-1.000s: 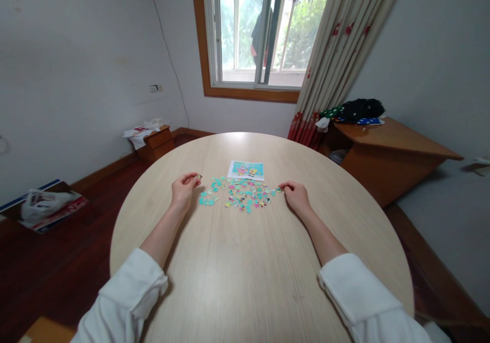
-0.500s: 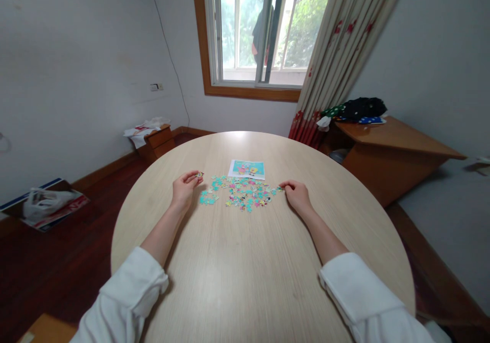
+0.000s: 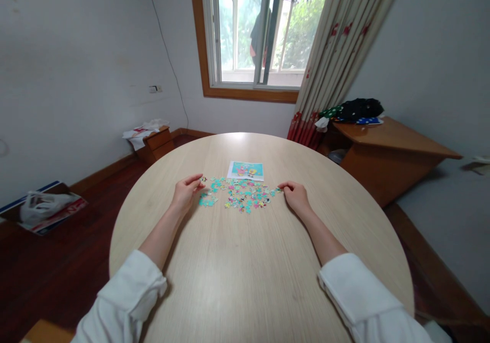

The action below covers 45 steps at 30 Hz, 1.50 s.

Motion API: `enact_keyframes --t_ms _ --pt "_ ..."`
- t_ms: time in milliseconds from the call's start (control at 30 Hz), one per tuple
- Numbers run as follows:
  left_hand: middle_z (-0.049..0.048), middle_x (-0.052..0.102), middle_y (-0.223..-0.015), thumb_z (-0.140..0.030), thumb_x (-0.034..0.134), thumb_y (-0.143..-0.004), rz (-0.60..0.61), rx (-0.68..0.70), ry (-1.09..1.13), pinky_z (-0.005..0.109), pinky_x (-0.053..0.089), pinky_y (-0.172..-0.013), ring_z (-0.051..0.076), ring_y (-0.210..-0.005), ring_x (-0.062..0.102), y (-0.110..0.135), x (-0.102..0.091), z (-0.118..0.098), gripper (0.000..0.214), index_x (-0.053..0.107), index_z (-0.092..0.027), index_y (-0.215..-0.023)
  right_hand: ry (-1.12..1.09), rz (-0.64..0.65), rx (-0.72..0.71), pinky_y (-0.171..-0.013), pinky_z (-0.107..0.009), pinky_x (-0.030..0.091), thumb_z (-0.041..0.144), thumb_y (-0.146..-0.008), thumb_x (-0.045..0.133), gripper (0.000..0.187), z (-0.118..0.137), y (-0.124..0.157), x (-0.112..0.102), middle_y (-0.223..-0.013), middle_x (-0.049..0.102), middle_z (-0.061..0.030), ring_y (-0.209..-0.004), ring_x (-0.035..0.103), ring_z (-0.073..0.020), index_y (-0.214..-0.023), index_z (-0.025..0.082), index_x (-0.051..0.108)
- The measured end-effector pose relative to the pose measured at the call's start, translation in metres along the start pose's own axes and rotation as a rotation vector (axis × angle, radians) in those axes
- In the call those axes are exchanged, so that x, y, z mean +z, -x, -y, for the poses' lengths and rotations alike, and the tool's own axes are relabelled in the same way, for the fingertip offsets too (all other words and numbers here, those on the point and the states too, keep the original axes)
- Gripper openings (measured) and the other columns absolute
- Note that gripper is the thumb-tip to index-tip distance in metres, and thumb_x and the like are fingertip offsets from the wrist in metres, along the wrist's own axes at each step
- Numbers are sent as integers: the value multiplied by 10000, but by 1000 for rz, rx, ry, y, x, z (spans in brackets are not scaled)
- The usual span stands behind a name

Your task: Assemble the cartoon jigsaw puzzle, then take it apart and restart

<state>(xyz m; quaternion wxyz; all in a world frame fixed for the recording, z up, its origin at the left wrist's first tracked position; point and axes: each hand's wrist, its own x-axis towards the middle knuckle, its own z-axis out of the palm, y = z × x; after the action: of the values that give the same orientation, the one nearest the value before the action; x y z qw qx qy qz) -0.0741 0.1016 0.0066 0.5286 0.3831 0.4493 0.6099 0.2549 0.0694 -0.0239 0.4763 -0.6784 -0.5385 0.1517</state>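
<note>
Several loose jigsaw pieces (image 3: pixel 242 196), mostly turquoise, lie scattered in the middle of a round pale wooden table (image 3: pixel 248 282). Just behind them lies a small reference picture (image 3: pixel 246 170). My left hand (image 3: pixel 184 192) rests at the left edge of the scatter, thumb and fingers pinched on a single puzzle piece (image 3: pixel 203 179). My right hand (image 3: pixel 295 195) lies knuckles-up at the right edge of the scatter, fingers curled, its fingertips touching the outermost pieces; whether it grips one is hidden. Both arms wear white sleeves.
A wooden desk (image 3: pixel 386 144) with dark clothes on it stands to the right, beside a patterned curtain (image 3: pixel 337 52). A window (image 3: pixel 260 31) is straight ahead. On the floor at left are a small wooden box (image 3: pixel 155 141) and a plastic bag on cardboard (image 3: pixel 40 205).
My left hand has moved slightly right toward the pile with its piece. My right hand has stayed put.
</note>
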Motion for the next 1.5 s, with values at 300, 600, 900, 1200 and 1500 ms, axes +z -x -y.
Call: enact_keyframes --t_ms 300,600,900,1200,1500 --pt "11 611 -595 -301 804 -532 463 -127 -262 250 408 -553 96 -533 513 25 18 -6 314 731 -125 -781 15 19 10 -729 -292 453 183 -638 410 296 0 -1 0 -732 719 -61 -722 633 -185 -649 167 705" --pt "26 629 -571 -266 747 -614 845 -130 -469 227 369 -523 100 -523 544 53 35 3 179 688 -123 -701 12 2 -1 -715 -284 451 180 -638 406 295 0 0 0 -727 718 -66 -708 629 -180 -651 160 700" --pt "34 654 -609 -256 681 -638 949 -125 -640 215 389 -559 101 -570 551 64 41 19 138 674 -125 -681 -3 -4 -22 -710 -284 459 189 -627 408 286 -2 -1 0 -699 715 -47 -681 623 -174 -625 182 694" --pt "-13 563 -565 -168 581 -648 932 13 -871 203 321 -512 82 -535 450 69 44 18 95 662 -129 -679 4 -3 -5 -706 -283 460 187 -625 408 289 -1 -1 1 -704 715 -49 -684 625 -175 -633 175 697" --pt "-27 507 -542 -181 585 -632 904 103 -889 204 309 -519 82 -534 420 69 44 17 60 623 -140 -609 -11 -21 -15 -693 -276 461 188 -623 418 275 -4 -2 2 -689 715 -39 -678 625 -172 -618 186 693"
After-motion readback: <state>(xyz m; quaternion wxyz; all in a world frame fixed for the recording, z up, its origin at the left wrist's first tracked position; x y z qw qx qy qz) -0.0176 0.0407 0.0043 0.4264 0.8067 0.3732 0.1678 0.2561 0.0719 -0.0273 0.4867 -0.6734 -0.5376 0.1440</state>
